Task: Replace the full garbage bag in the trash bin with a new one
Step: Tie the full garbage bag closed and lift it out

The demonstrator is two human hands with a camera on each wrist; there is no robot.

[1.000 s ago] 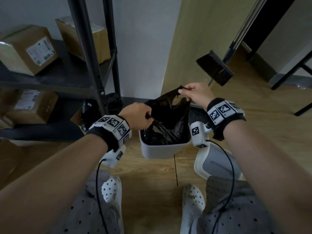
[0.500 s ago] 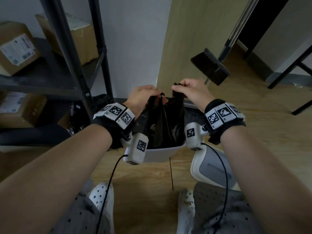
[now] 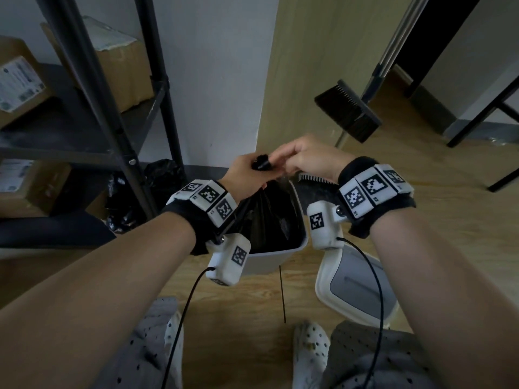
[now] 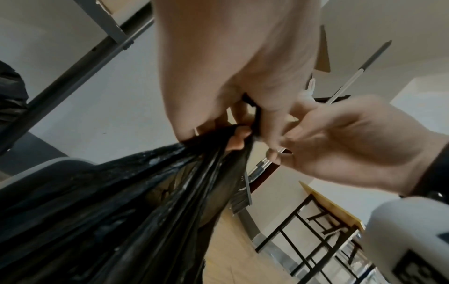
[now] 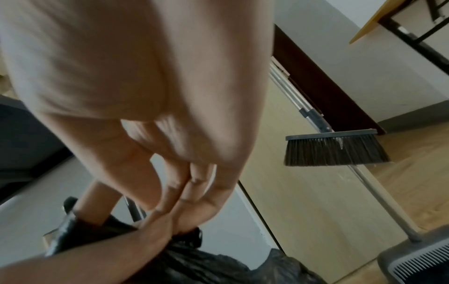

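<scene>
Above bin (image 3: 276, 252), bag neck (image 3: 261, 164) between fingers (image 3: 283, 157)

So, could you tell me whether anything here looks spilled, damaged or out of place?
Nothing looks spilled or torn. The bin lid lies on the floor beside the bin, which fits the bag change.

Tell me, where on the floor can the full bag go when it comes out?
Bare wooden floor lies in front of the white plastic trash bin, between the two white shoes. More shows right of the black broom head, before the black table legs. It is crowded left, by the black metal shelf, and right, where the white bin lid lies.
</scene>
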